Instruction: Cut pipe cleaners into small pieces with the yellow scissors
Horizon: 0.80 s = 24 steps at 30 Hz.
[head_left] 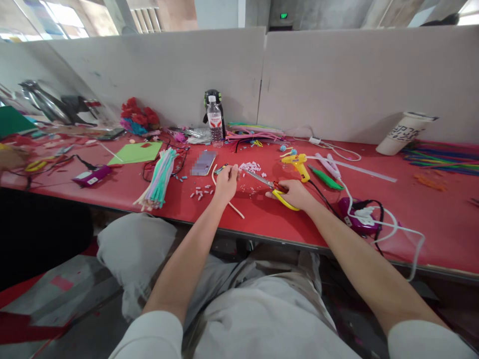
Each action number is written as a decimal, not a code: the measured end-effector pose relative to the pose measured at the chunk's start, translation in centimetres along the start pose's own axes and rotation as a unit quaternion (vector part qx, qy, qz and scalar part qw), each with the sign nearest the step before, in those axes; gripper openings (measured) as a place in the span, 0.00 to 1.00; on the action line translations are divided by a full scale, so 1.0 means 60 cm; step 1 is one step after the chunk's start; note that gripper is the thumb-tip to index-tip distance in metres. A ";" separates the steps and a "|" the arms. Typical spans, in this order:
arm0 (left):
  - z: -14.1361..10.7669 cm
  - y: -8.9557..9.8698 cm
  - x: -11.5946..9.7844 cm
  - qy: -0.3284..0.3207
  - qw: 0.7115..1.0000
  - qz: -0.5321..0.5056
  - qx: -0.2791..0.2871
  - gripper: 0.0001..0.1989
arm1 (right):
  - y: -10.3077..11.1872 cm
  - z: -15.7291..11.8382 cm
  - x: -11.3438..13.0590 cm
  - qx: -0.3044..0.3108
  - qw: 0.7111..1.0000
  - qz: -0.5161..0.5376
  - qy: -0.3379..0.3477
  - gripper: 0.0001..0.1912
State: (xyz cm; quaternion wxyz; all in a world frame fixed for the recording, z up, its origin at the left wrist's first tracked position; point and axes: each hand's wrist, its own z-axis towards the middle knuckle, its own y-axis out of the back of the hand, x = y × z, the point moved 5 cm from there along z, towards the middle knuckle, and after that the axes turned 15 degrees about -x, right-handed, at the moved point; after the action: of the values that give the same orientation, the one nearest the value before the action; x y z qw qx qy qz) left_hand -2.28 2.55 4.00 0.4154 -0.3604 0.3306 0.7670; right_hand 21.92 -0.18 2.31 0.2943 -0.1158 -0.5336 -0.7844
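My left hand [226, 184] is closed in a pinch on a cream pipe cleaner [236, 210], whose ends stick out on both sides of the fingers. My right hand [294, 194] grips a pair of scissors [282, 198] with yellow handles. The blades point left toward my left fingertips, over the red tabletop. Just beyond the blades lies a heap of short pale pink pieces [251, 167]. More small pinkish pieces [201, 191] are scattered left of my left hand. A bundle of green, lilac and cream pipe cleaners [160, 179] lies farther left.
A phone [204, 163] lies behind my left hand. A yellow glue gun [298, 165], a green pointed object [326, 178] and a purple power block [359, 217] with loose cables are on the right. A water bottle [215, 122] stands at the back before the partition [168, 75].
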 end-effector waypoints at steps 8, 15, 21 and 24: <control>-0.004 0.002 -0.009 -0.006 1.000 0.011 -0.003 0.20 | -0.004 0.002 0.001 0.015 1.000 -0.027 0.002 0.31; -0.005 -0.002 -0.002 -0.014 1.000 0.014 0.006 0.19 | -0.006 0.003 -0.002 0.016 1.000 -0.025 -0.004 0.31; -0.008 0.000 -0.011 -0.041 0.999 0.027 0.011 0.18 | -0.005 0.003 -0.005 0.006 1.000 -0.024 -0.012 0.32; -0.008 0.002 -0.014 -0.048 0.998 0.035 0.010 0.18 | -0.005 0.003 -0.004 0.004 1.000 -0.020 -0.012 0.32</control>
State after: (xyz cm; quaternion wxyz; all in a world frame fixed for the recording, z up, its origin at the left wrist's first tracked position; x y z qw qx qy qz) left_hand -1.91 1.78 4.45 0.4077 -0.3070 0.3303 0.7940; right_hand 21.94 0.14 2.05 0.2729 -0.1135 -0.5428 -0.7861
